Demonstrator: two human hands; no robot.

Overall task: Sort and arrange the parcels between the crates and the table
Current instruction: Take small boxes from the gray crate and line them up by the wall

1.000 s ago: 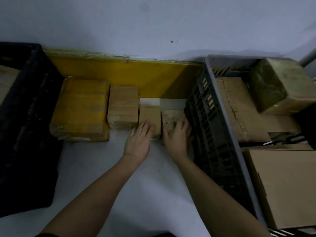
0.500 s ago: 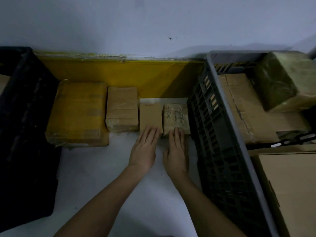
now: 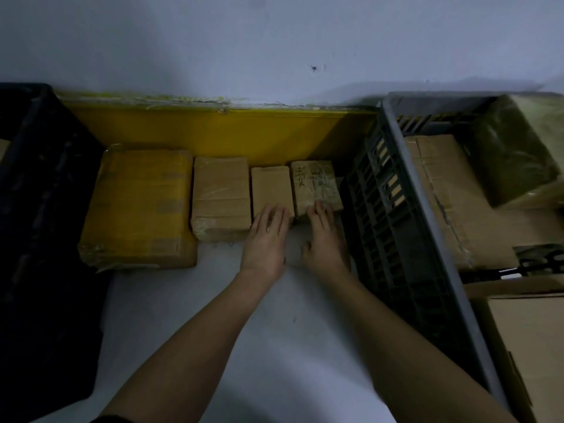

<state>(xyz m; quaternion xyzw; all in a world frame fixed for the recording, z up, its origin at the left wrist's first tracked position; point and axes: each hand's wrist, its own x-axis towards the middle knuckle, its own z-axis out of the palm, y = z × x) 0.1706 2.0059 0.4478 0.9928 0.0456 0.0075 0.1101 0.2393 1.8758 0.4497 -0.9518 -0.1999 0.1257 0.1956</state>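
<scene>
Several parcels stand in a row on the white table (image 3: 189, 315) against a yellow back board. From the left: a large yellow-taped parcel (image 3: 137, 206), a medium brown parcel (image 3: 221, 195), a small plain brown parcel (image 3: 270, 186) and a small parcel with handwriting (image 3: 314, 184). My left hand (image 3: 265, 239) lies flat with its fingertips on the near edge of the plain small parcel. My right hand (image 3: 325, 242) lies flat with its fingertips on the near edge of the handwritten parcel. Neither hand grips anything.
A grey slatted crate (image 3: 427, 209) stands at the right, holding brown parcels (image 3: 476, 209) and a greenish wrapped parcel (image 3: 515, 154). A cardboard box (image 3: 531, 346) sits at the lower right. A black crate (image 3: 45, 239) borders the table's left side.
The two small parcels have slid back toward the yellow board, hiding the white strip behind them. Both hands went from resting on the parcels to flat at their near edges.
</scene>
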